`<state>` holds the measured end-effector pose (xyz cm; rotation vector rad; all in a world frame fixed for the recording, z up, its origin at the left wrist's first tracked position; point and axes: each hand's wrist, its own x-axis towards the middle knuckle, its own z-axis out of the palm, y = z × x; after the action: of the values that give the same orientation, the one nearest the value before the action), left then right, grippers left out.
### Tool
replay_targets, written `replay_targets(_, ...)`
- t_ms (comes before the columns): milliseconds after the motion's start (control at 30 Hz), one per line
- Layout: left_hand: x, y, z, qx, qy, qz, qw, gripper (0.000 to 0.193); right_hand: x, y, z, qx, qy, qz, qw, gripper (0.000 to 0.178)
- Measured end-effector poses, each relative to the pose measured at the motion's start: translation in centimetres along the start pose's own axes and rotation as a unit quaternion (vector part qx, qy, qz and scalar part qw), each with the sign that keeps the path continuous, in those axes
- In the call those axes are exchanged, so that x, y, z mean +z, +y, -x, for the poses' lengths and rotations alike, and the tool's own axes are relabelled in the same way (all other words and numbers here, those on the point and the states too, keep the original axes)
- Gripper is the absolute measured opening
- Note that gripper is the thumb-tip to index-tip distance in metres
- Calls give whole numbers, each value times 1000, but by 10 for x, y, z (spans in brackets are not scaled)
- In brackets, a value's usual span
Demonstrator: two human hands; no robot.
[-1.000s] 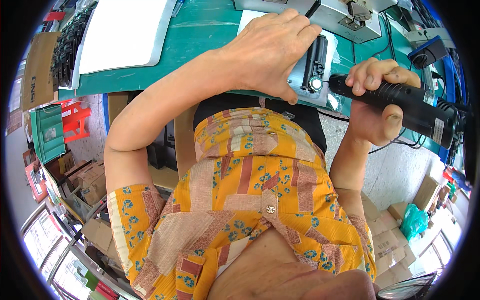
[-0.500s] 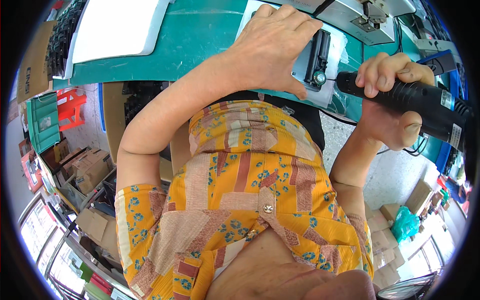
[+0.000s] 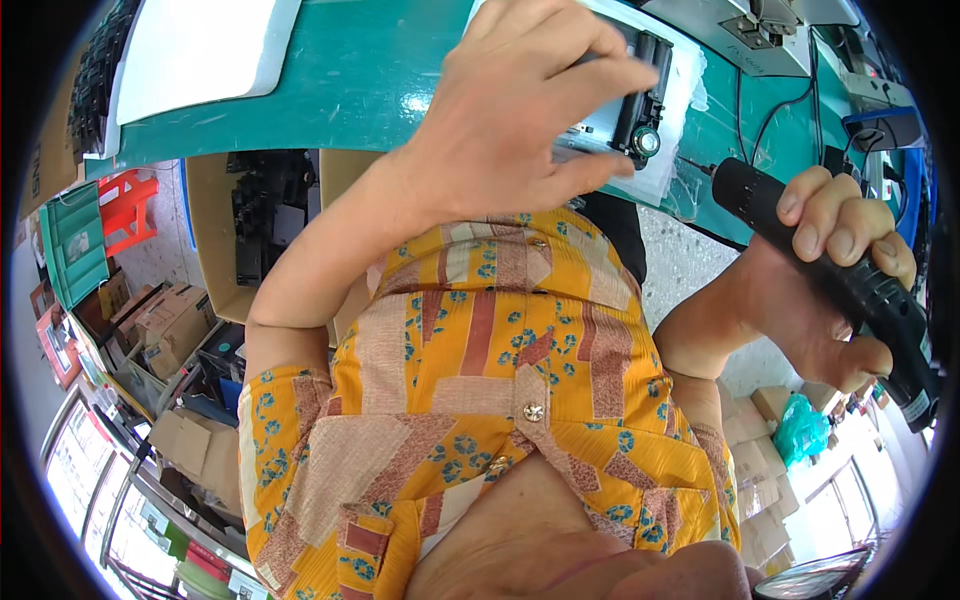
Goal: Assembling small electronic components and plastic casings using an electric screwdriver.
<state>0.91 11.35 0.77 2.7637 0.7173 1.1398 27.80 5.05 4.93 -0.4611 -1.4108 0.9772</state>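
My right hand (image 3: 825,270) is wrapped round a black electric screwdriver (image 3: 770,200). Its thin bit points left toward a long black device (image 3: 630,115), with a gap between them. The device lies on a white sheet on the bench and has a round, shiny, greenish piece at its near end. My left hand (image 3: 530,110) hovers over the left part of the device, thumb and fingers apart, nothing seen in it. It hides part of the device, and I cannot tell whether a fingertip touches it.
The green bench top (image 3: 370,70) carries a white board (image 3: 205,60) at the left, beside a stack of black parts (image 3: 95,90). A pale metal machine (image 3: 760,45) stands at the back right, with black cables near it. An open carton (image 3: 220,240) of black parts sits below the bench edge.
My right hand has drawn the screwdriver back and down to the right, away from the device's round end. My left hand has come nearer to me and a little left.
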Motion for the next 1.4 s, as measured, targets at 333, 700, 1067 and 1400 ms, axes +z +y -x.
replay_targets(333,39,17,22,-123,103,110,981,26,6,7,-2,7,-22,-3,1000,76)
replay_targets(700,40,24,14,-131,85,121,980,28,6,18,2,4,-34,-4,999,79)
replay_targets(1067,40,22,6,-107,65,138,982,28,2,23,1,-1,-63,5,998,73)
replay_targets(1400,42,25,5,-105,80,138,982,21,-7,23,-6,3,-114,-16,993,72)
